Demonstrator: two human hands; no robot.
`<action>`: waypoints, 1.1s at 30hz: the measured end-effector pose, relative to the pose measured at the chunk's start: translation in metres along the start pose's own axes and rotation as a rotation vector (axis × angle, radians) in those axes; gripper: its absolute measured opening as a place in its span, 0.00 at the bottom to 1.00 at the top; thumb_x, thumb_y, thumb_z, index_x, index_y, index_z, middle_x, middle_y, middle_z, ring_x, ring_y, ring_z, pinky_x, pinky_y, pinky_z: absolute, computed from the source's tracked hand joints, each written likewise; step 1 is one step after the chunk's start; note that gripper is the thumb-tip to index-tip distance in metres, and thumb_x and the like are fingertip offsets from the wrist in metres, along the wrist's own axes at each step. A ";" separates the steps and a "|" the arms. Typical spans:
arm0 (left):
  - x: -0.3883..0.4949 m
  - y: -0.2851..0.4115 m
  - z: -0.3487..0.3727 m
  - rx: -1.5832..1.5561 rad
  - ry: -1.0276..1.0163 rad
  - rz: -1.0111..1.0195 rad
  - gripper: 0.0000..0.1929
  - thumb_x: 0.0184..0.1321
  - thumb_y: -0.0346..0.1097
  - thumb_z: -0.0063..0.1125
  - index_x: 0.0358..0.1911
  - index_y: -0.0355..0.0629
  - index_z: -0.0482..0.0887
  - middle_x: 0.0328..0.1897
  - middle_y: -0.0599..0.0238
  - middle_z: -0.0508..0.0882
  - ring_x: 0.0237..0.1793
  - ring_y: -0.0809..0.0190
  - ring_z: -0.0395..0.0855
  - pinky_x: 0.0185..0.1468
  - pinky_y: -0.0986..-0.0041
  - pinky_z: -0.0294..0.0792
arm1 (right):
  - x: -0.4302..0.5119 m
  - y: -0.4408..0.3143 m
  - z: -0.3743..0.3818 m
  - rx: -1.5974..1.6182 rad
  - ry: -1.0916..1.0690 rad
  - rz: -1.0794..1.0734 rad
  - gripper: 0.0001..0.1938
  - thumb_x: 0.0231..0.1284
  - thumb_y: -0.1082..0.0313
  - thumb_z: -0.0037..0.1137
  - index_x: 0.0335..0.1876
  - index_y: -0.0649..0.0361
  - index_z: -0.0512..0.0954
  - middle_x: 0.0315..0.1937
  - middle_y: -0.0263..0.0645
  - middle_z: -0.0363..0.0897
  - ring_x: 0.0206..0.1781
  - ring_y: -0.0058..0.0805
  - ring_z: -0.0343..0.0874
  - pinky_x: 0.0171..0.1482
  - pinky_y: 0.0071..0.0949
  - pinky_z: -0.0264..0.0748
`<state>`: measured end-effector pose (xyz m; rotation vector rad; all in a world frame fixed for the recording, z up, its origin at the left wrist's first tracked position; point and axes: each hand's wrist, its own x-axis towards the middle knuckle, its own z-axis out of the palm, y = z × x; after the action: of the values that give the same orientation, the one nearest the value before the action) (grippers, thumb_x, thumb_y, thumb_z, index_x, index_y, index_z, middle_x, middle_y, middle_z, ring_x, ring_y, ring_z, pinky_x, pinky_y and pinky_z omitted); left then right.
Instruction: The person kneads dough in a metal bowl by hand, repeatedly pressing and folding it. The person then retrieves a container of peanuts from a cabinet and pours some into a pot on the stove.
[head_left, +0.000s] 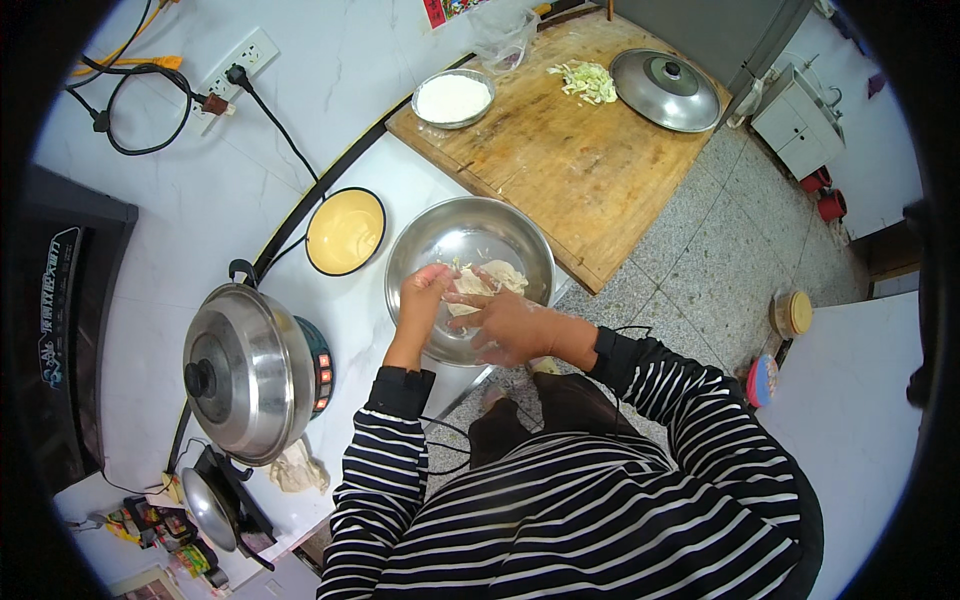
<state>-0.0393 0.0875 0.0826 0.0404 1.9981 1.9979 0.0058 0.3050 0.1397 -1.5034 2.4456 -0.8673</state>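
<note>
A wide stainless steel basin (405, 247) stands before me with a lump of pale dough (504, 276) in it and small floury scraps around it. My left hand (421, 291) is over the basin's near left side, thumb and fingertips drawn together beside the fingers of the other hand. Whether something is pinched there cannot be made out. Across the near right side reaches my right hand (517, 324), palm down with fingers spread and bits of dough on them. It partly covers the dough and looks slightly blurred.
A yellow enamel bowl (346, 231) sits left of the basin. Nearer, a lidded steel pot (244, 375) stands on an electric cooker (315, 367). The wooden board (540, 172) bears a bowl of flour (452, 99), chopped cabbage (589, 81) and a steel lid (666, 90).
</note>
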 end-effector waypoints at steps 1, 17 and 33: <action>0.001 -0.004 -0.003 0.039 0.057 -0.093 0.13 0.72 0.40 0.57 0.43 0.36 0.87 0.28 0.71 0.81 0.33 0.72 0.78 0.43 0.79 0.69 | 0.000 -0.002 -0.002 -0.028 0.047 -0.055 0.08 0.47 0.60 0.70 0.33 0.48 0.89 0.69 0.31 0.75 0.82 0.44 0.54 0.78 0.73 0.33; -0.022 0.002 0.034 -0.013 -0.094 -0.159 0.18 0.72 0.38 0.59 0.62 0.41 0.81 0.54 0.67 0.85 0.54 0.68 0.79 0.60 0.73 0.69 | 0.007 0.039 0.047 -0.094 0.268 0.536 0.55 0.50 0.56 0.71 0.82 0.56 0.47 0.79 0.56 0.52 0.83 0.54 0.48 0.76 0.67 0.46; 0.001 -0.022 0.015 -0.182 0.168 -0.135 0.08 0.75 0.38 0.51 0.43 0.44 0.82 0.36 0.73 0.82 0.28 0.72 0.75 0.35 0.82 0.65 | 0.040 0.032 0.045 1.479 0.566 0.395 0.37 0.67 0.60 0.56 0.77 0.68 0.56 0.67 0.44 0.72 0.70 0.38 0.71 0.69 0.33 0.66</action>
<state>-0.0326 0.1022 0.0616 -0.3055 1.8494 2.1464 -0.0204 0.2638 0.0925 -0.2190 1.3058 -2.3408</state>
